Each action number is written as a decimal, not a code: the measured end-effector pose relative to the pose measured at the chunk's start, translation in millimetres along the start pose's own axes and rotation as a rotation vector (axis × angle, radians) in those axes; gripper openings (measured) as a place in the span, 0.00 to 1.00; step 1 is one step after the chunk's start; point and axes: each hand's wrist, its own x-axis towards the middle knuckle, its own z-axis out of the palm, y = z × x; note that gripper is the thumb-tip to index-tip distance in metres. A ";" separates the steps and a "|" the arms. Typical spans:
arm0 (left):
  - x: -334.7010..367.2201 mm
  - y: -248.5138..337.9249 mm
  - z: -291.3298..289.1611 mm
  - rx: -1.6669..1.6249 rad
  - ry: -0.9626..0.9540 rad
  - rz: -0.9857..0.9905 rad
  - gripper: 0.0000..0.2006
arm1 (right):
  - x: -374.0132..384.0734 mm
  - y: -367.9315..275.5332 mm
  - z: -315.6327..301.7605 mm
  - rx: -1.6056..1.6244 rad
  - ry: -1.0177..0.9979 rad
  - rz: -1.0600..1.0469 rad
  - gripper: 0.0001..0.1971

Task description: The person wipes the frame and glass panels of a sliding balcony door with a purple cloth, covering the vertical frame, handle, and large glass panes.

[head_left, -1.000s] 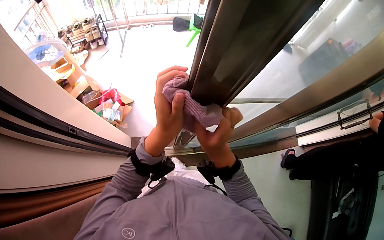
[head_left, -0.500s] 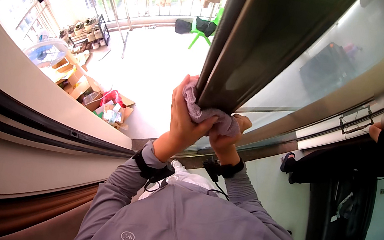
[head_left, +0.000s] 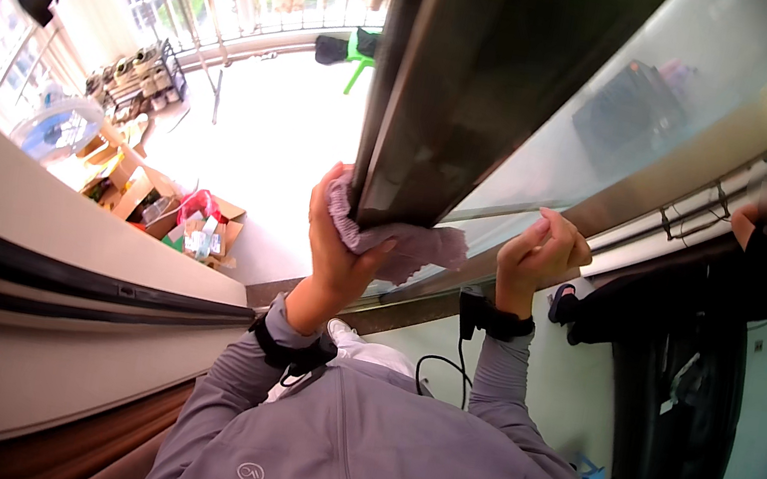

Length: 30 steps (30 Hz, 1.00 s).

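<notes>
My left hand point(head_left: 339, 250) is closed on a mauve cloth point(head_left: 413, 247). It presses the cloth around the lower edge of a dark, glossy door frame point(head_left: 474, 92), thumb in front and fingers on the far side. The cloth's free end spreads rightward under the frame. To the right, apart from cloth and frame, my right hand point(head_left: 543, 254) is raised in front of the glass pane point(head_left: 542, 170). Its fingers are loosely curled in, and nothing shows in them. Both wrists carry black straps, with a cable hanging by the right one.
Cardboard boxes point(head_left: 142, 194) of mixed items, a shoe rack point(head_left: 141, 82) and a green chair point(head_left: 363, 59) stand beyond the doorway. Clothes hang by the windows. At right, a person in black point(head_left: 698, 302) is near a black sofa point(head_left: 666, 459). A pale wall point(head_left: 99, 243) with a dark track runs left.
My right hand has let go of the cloth and moved right, away from the frame. My left hand keeps its hold. The view has shifted slightly.
</notes>
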 end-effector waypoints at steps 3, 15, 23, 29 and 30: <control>-1.4 -4.2 -3.6 -0.042 -0.035 -0.027 0.41 | 1.7 2.2 4.3 0.132 0.098 0.039 0.05; -4.4 -7.8 -16.2 0.007 -0.145 -0.087 0.39 | 2.9 35.8 15.3 0.044 0.124 -0.023 0.04; -7.0 -6.0 -8.8 -0.057 -0.068 -0.089 0.39 | 9.9 60.9 23.0 -0.006 0.135 -0.008 0.05; -7.4 -9.0 -7.5 -0.113 -0.054 -0.076 0.40 | 12.6 80.0 25.0 -0.013 0.131 0.009 0.06; -6.7 -8.3 -7.2 -0.152 -0.061 -0.079 0.40 | 13.7 82.6 25.2 -0.011 0.132 0.029 0.06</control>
